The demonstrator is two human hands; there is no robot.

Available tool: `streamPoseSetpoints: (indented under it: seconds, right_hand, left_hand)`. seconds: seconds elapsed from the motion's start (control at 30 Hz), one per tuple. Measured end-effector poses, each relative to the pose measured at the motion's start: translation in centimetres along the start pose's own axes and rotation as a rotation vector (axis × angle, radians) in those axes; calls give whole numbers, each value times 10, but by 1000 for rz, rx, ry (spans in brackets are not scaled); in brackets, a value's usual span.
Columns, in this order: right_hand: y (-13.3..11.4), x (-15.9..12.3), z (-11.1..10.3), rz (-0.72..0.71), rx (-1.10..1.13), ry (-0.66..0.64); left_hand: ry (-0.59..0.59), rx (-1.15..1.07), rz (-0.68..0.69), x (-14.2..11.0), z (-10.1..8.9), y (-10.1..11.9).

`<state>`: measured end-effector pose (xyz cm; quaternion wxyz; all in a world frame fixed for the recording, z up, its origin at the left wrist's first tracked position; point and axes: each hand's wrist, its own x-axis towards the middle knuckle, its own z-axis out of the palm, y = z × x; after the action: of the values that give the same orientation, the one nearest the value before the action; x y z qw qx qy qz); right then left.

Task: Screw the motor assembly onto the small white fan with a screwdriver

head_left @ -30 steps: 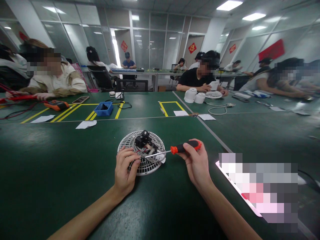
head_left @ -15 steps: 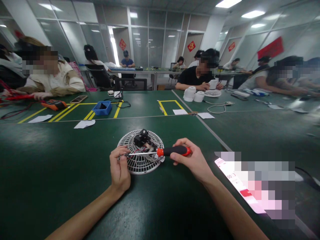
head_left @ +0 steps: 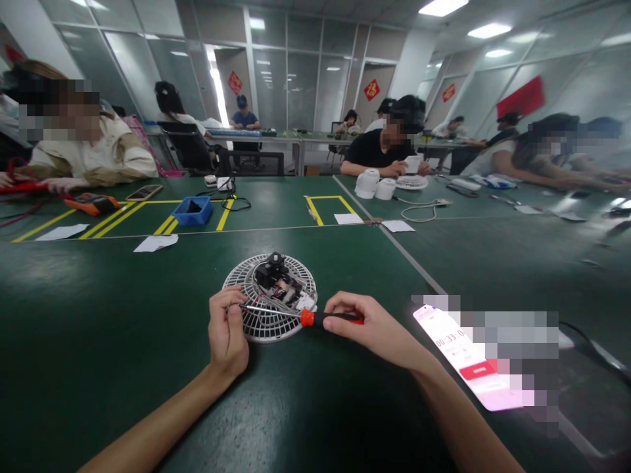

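Note:
My right hand (head_left: 372, 325) is closed around the black and red handle of a screwdriver (head_left: 307, 318), its metal shaft pointing left. At the shaft's tip, the thumb and fingers of my left hand (head_left: 227, 335) are pinched together; whatever small thing sits between them is too small to make out. Beneath the shaft lies a round white fan grille (head_left: 271, 334) flat on the green table. On the grille rests a black motor assembly (head_left: 271, 270) with wires and a white part beside it.
A lit phone (head_left: 473, 368) showing a timer lies to the right, partly blurred out. Farther off are a blue bin (head_left: 192, 213), paper slips (head_left: 156, 244), an orange meter (head_left: 93, 203) and white housings (head_left: 367, 184). Co-workers sit across the table, one person (head_left: 379, 148) handling a white part.
The screwdriver's handle end has dropped, so the shaft now slopes down to the right. My right hand has lowered slightly with it. The whole view has shifted a little.

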<state>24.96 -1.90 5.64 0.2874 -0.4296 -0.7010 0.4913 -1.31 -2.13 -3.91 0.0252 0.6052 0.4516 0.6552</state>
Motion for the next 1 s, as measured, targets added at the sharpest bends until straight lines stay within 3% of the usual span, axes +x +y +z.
streamPoseSetpoints:
  seconds: [0.4,0.6,0.83,1.0]
  right_hand:
    - [4,1,1,-95,-62,178]
    - [6,2,0,-82,-105,134]
    - [14,2,2,59,-107,13]
    - [12,1,4,27,-147,-13]
  left_hand:
    - [-33,20,63,-4,0,-2]
    - [-36,-2,54,-3,1,2]
    - [-79,-14,122,-2,-2,3]
    - [-92,-9,136,-2,-1,3]
